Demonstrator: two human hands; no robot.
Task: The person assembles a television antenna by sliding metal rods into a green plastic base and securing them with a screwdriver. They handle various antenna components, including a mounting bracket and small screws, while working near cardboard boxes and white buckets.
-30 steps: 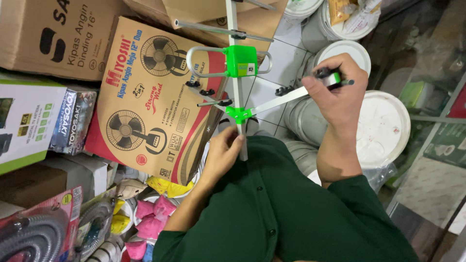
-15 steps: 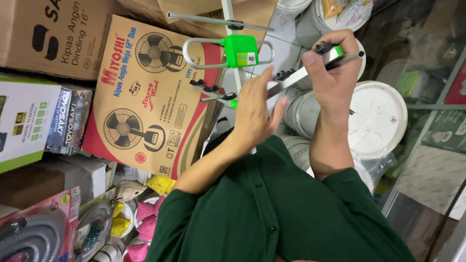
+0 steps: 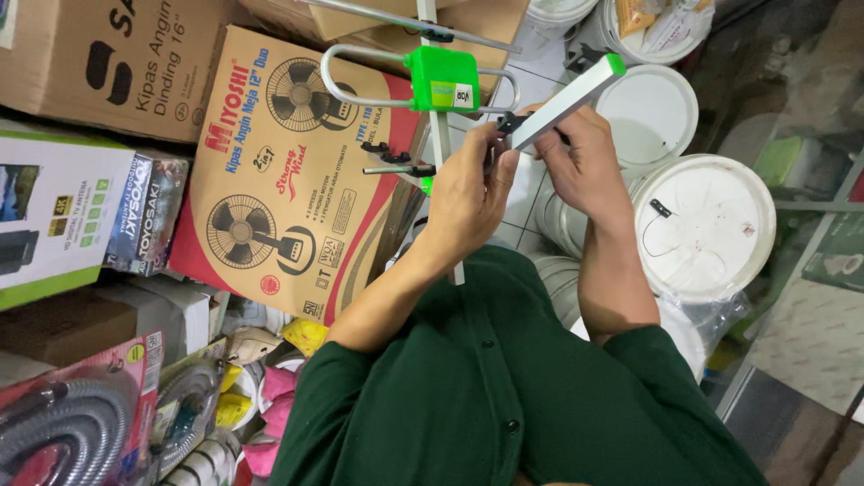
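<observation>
Since half a second ago, both hands have come together at the middle of the metal aerial with green plastic fittings (image 3: 440, 81), and the left hand has risen from the lap to meet it.

Head view: the aerial's long mast runs off the top edge, and its lower end passes behind the left hand (image 3: 468, 193), so the joint being worked is hidden. Black clips there are too small to make out. The left hand is clenched on the mast, fingers curled towards the right hand. The right hand (image 3: 585, 166) grips a flat grey bar with a green end cap (image 3: 569, 97), which slants up and to the right.

Behind stands a large cardboard box printed with fans (image 3: 279, 180), with more cartons at the left. White lidded plastic buckets (image 3: 706, 225) crowd the tiled floor at the right. Forearms rise from green sleeves (image 3: 504, 396).
</observation>
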